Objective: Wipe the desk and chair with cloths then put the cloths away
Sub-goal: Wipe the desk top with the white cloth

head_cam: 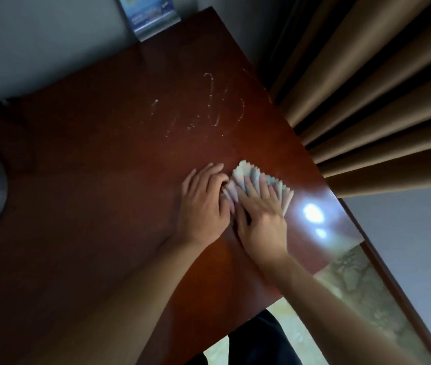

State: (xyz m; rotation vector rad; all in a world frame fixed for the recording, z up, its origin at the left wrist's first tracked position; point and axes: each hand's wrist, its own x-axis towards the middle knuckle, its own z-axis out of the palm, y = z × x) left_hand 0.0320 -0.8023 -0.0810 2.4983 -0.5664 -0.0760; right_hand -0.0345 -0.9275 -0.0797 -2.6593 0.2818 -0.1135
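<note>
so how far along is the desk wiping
Early. Both hands, left and right, press one pale cloth flat on the dark wooden desk near its curtain-side edge. White smears farther back are not yet wiped. No chair is in view, and the cloth is not yet put away.

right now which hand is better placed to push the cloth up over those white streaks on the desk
Right, probably. The right hand lies flat on the cloth with straight fingers, while the left hand only touches its edge. The white streaks lie farther up the desk.
</note>
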